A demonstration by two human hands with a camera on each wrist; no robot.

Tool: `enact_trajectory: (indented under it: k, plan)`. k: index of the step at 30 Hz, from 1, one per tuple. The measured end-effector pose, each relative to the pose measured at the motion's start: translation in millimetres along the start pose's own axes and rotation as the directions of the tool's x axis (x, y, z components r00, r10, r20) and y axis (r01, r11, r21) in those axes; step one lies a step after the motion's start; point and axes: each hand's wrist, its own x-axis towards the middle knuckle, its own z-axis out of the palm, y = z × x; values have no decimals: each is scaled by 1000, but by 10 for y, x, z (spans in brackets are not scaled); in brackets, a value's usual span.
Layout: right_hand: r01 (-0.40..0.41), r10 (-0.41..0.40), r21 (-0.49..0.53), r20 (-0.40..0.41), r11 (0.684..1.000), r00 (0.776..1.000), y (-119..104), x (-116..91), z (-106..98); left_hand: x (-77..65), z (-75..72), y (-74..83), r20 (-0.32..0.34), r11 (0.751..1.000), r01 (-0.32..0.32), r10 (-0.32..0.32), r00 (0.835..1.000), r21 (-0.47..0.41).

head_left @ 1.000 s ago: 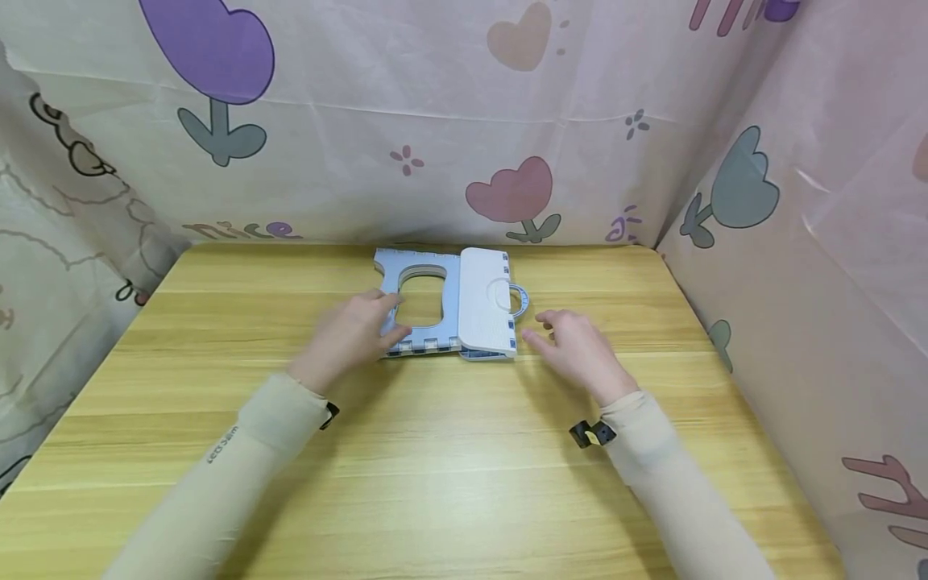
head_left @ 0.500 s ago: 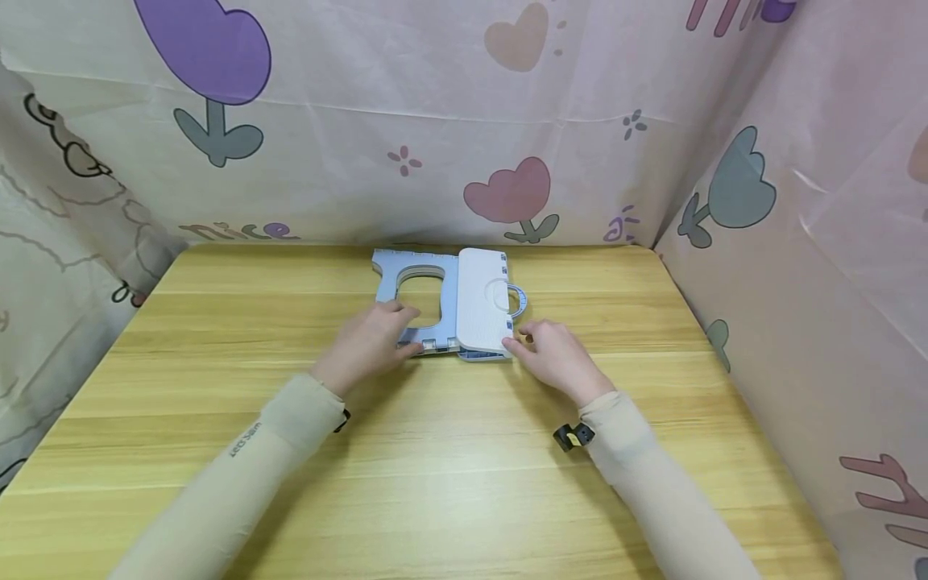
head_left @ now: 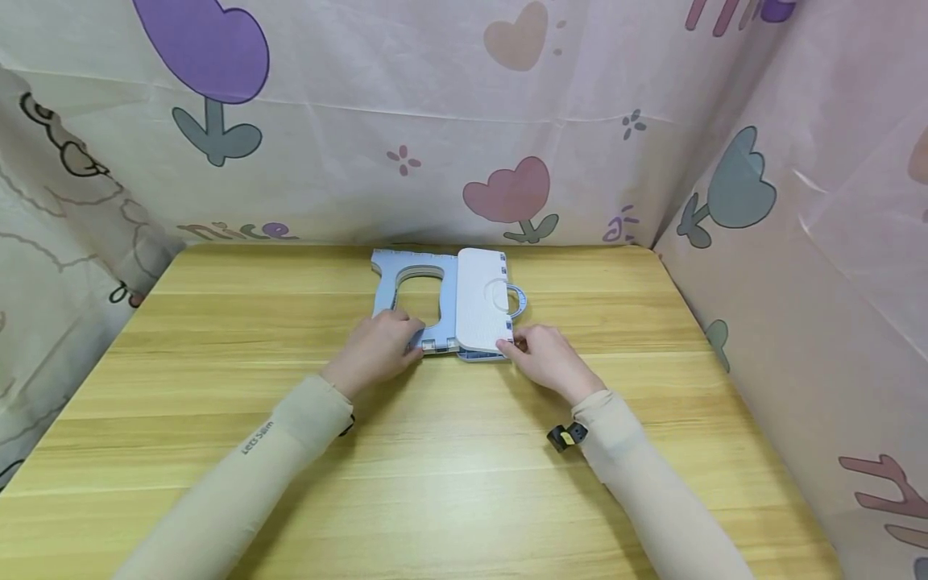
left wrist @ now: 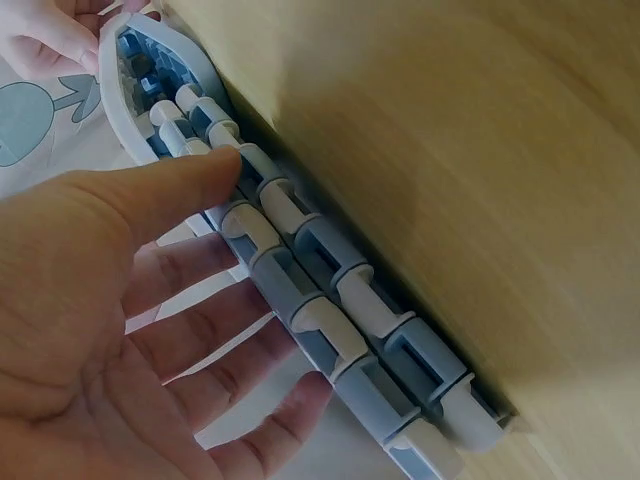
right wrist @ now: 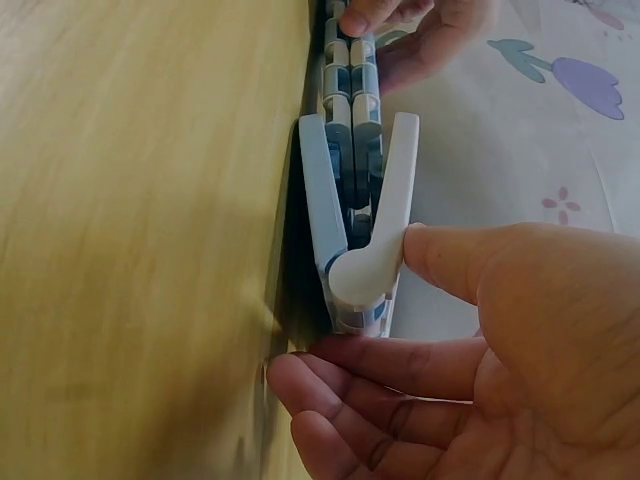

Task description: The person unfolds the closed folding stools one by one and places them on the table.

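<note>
A folding step stool (head_left: 478,300) lies folded down on its side at the far middle of the table, its white seat to the right and its pale blue leg panel (head_left: 449,302) with a large cutout to the left. My left hand (head_left: 375,353) grips the near edge of the leg panel; in the left wrist view the thumb lies on the hinge barrels (left wrist: 325,300) and the fingers reach over the panel. My right hand (head_left: 548,361) pinches the seat's near right corner, thumb on the white seat flap (right wrist: 395,190) and index finger at the hinged end.
A blue carrying handle (head_left: 519,300) sticks out from the stool's right side. The wooden table (head_left: 449,483) ends at a patterned curtain (head_left: 326,161) just behind the stool. Another curtain (head_left: 819,266) hangs along the right edge.
Both hands have closed in on the stool. The left moved right onto the leg panel's near edge; the right moved left to the seat corner and took hold. The stool stayed in place.
</note>
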Motion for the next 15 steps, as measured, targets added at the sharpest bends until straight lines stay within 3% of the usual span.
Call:
enact_trajectory:
  k: [15]
  plan:
    - [-47, 43, 76, 61, 996, 997, 14, -36, 6, -95, -10, 80, -26, 1000, -2, 2, 1000, 2]
